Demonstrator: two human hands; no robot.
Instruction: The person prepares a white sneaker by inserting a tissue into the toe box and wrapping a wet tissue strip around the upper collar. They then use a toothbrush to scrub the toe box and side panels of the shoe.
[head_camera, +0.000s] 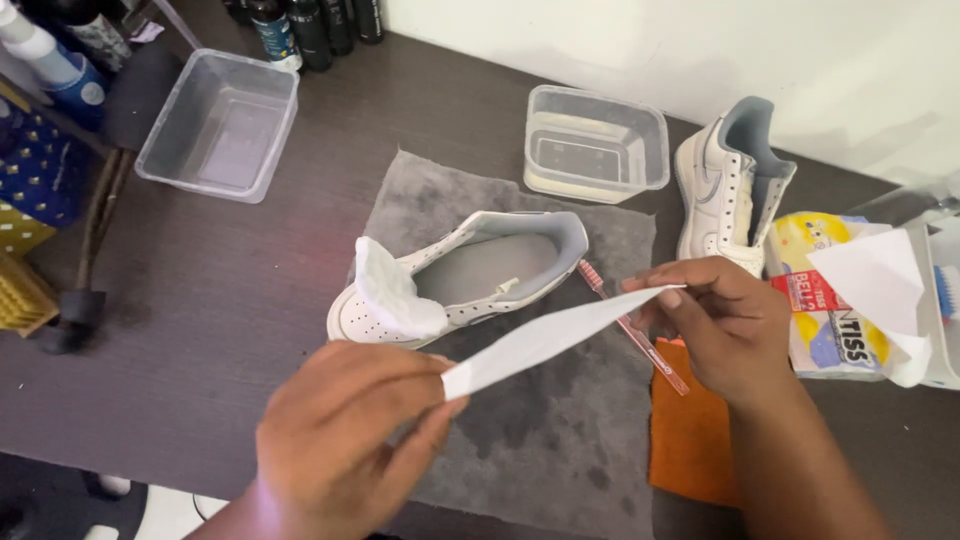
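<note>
From the head camera, the left hand (340, 440) pinches one end of a white tissue sheet (550, 338) between thumb and fingertips, and the right hand (715, 325) pinches the other end the same way, so the sheet is stretched between them, rising toward the right fingers.

Just beyond the sheet, past both sets of fingertips, a white sneaker (465, 275) lies on a grey cloth (530, 420) with its toe stuffed with crumpled white tissue (395, 290).

A pink toothbrush (640, 335) lies on the cloth, passing under the right fingers. An orange cloth (690, 440) sits below the right palm.

Beyond the right knuckles stands a second white sneaker (725, 185), and a tissue pack (835, 310) lies to their right.

Two clear plastic tubs (595, 145) (220, 125) sit farther off on the dark table (200, 300).
</note>
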